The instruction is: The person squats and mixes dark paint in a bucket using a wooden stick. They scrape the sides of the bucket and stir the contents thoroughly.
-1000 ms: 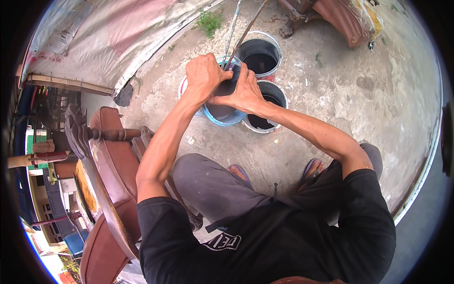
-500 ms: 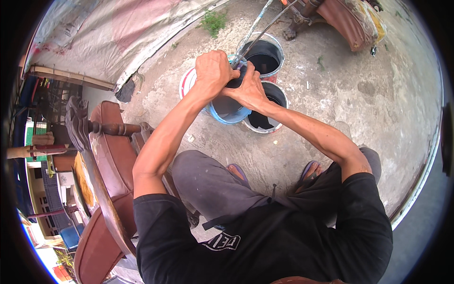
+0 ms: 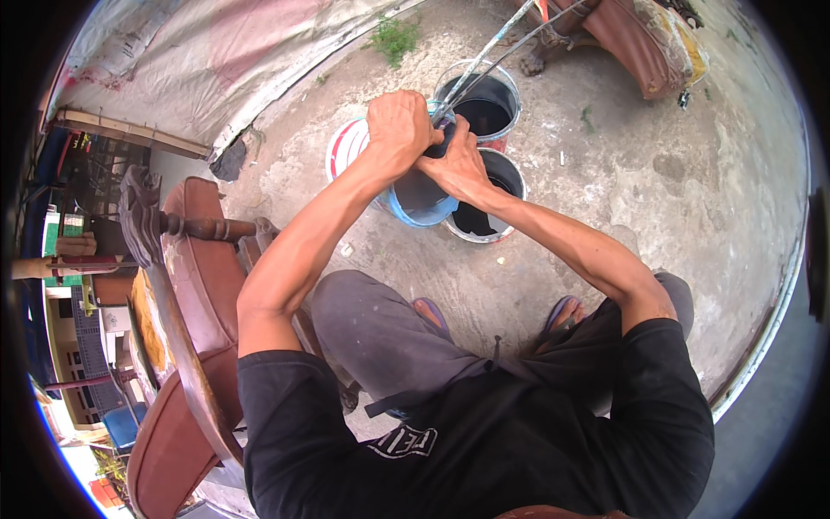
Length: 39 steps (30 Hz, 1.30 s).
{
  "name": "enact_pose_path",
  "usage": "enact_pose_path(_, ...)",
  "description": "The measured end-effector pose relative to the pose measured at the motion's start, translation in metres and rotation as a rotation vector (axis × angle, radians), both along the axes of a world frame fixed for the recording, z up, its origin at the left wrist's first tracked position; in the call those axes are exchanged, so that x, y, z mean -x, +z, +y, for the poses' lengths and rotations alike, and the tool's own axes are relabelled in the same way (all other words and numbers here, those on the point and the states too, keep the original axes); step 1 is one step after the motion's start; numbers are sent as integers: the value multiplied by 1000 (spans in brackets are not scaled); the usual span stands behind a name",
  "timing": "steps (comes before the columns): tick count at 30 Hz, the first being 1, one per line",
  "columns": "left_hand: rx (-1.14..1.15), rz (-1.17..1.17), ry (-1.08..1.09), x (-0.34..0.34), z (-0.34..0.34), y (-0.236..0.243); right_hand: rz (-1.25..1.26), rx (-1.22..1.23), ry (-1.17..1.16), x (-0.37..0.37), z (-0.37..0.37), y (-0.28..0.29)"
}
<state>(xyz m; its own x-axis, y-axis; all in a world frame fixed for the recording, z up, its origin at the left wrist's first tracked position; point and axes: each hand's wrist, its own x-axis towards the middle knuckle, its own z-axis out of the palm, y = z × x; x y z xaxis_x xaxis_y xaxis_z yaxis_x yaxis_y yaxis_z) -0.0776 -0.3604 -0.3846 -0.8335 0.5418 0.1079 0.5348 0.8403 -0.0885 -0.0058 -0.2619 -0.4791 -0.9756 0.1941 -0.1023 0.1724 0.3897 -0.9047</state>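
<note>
Weathered concrete floor [image 3: 605,216] is spreading under the work, with a pale, stained tarp [image 3: 216,69] sloping along the far left. Blue-rimmed bucket [image 3: 424,223] is standing on the concrete ahead of the person, mouth facing up, greyish inside. Two long thin rods are rising from its far side by the fingers: a paint-flecked whitish rod [image 3: 493,43] and a grey rod [image 3: 527,41]. Long axes of both are running away from the person and rightward, spreading slightly apart toward their far ends.

Left hand [image 3: 402,130] is bending over the bucket, knuckles up; its fingers are hiding, so cannot tell whether it is grasping. Right hand [image 3: 458,164] is curling in from the opposite side, thumb reaching left; cannot tell its grip either.

Black-lined pail [image 3: 481,86] is standing beyond, a smaller dark-lined pail [image 3: 515,177] just right. Wooden-framed brown upholstered chair [image 3: 203,277] is occupying the left.
</note>
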Motion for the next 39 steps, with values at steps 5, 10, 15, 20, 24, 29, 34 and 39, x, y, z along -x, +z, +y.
enact_pose_path(5,38,-25,35,-2,8,2,21,-14,-23,0,0,-4)
enact_pose_path(10,52,-9,1,-4,10,2,10,11,-27,-1,1,-3)
enact_pose_path(15,76,0,1,-5,14,1,11,62,-18,3,2,-10)
enact_pose_path(20,113,61,-31,-9,19,-4,30,81,-33,1,2,-14)
enact_pose_path(24,120,38,-41,-9,21,-4,46,54,-31,2,3,-18)
enact_pose_path(29,158,34,-37,-10,26,-5,33,84,-50,1,1,-17)
enact_pose_path(34,146,57,-40,-11,27,-7,43,82,-56,1,2,-22)
enact_pose_path(39,155,51,-32,-9,27,-6,42,64,-52,3,2,-23)
